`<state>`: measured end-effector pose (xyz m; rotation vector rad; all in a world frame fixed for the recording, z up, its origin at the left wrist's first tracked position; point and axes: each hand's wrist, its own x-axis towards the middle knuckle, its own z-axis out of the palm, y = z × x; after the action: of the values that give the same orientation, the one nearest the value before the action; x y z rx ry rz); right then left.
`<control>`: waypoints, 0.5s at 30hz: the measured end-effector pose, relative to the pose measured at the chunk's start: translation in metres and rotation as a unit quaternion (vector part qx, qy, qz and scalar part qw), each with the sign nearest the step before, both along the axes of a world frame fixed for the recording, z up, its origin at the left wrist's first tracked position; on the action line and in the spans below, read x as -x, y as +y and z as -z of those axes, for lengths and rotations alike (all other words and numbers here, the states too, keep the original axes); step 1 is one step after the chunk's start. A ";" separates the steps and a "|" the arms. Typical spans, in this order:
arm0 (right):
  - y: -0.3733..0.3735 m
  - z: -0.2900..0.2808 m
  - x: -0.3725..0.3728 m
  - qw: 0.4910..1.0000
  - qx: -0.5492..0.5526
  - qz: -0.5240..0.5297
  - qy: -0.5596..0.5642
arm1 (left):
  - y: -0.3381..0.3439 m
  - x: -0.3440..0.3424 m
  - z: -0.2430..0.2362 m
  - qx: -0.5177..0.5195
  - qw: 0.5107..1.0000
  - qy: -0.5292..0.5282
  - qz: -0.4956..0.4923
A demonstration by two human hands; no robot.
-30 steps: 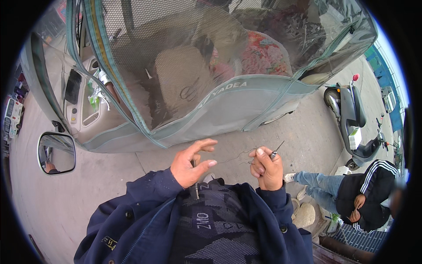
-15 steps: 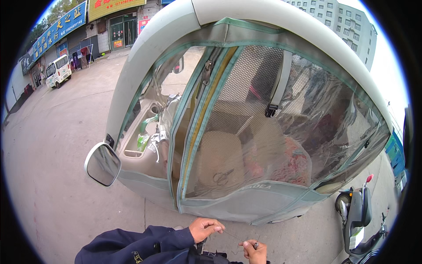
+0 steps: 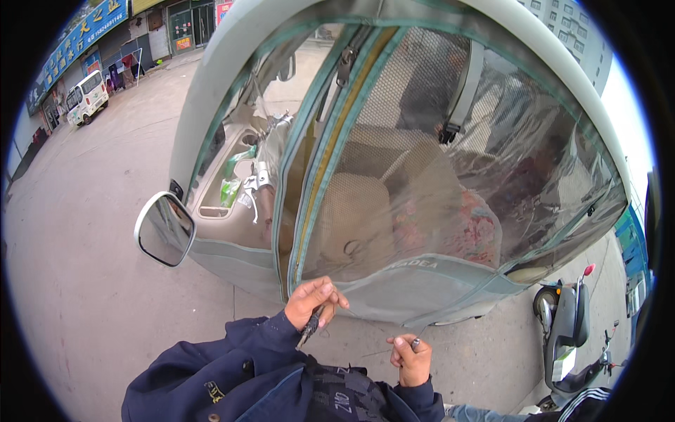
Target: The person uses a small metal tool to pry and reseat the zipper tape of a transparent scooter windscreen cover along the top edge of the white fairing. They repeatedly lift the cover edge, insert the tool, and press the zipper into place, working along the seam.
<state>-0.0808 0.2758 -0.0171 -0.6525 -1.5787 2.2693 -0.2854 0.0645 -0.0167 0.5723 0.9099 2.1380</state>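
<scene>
My left hand (image 3: 312,301) is closed round a dark metal tool (image 3: 308,328), perhaps pliers; whether its fingertips pinch wire is too small to tell. My right hand (image 3: 410,357) grips a slim tool (image 3: 415,344) with a metal end, and thin wire shows faintly near it. Both hands are in front of a three-wheeler (image 3: 365,278) with a grey-green fabric and clear plastic cover. Its long zipper (image 3: 344,63) runs down just above my left hand. Behind the cover are a beige seat (image 3: 351,211) and a floral cushion (image 3: 464,225).
A side mirror (image 3: 165,228) juts out at the left. A parked scooter (image 3: 566,337) stands at the right, with part of another person (image 3: 587,404) below it. A white van (image 3: 88,98) stands across the paved yard (image 3: 84,246), by the shopfronts.
The view tilted up from the ground and hands to the whole vehicle and street, then slightly down. Since half a second ago, both hands have risen, the left one closer to the zippered edge.
</scene>
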 end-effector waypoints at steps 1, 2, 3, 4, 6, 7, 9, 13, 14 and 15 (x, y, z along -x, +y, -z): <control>0.002 -0.004 0.000 1.000 -0.005 0.001 0.009 | -0.002 0.003 0.001 -0.017 1.000 -0.010 -0.004; 0.002 -0.007 0.000 1.000 0.000 0.007 0.016 | -0.006 0.005 0.001 -0.010 0.999 -0.018 -0.025; 0.002 -0.009 0.000 1.000 0.005 0.013 0.021 | -0.008 0.006 0.002 -0.013 0.999 -0.011 -0.035; 0.001 -0.011 0.000 0.999 0.014 0.025 0.029 | -0.009 0.005 0.003 -0.011 0.998 0.009 -0.057; -0.001 -0.015 -0.001 0.999 0.007 0.036 0.026 | -0.014 0.004 0.005 -0.012 0.999 -0.012 -0.049; -0.003 -0.016 -0.002 0.998 0.013 0.043 0.032 | -0.017 0.002 0.006 -0.004 0.998 -0.017 -0.060; -0.005 -0.018 -0.003 0.998 0.017 0.052 0.028 | -0.023 0.003 0.008 0.079 0.990 0.055 -0.103; -0.008 -0.016 -0.008 0.996 0.025 0.080 0.038 | -0.036 0.006 0.013 0.198 0.955 0.104 -0.196; -0.008 -0.015 -0.010 0.994 0.034 0.093 0.042 | -0.039 0.007 0.013 0.189 0.957 0.092 -0.200; -0.008 -0.014 -0.011 0.995 0.035 0.087 0.037 | -0.039 0.007 0.014 0.215 0.950 0.119 -0.194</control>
<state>-0.0696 0.2680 -0.0034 -0.6871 -1.3582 2.2014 -0.2922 0.0256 -0.0303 0.4568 1.6896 2.1278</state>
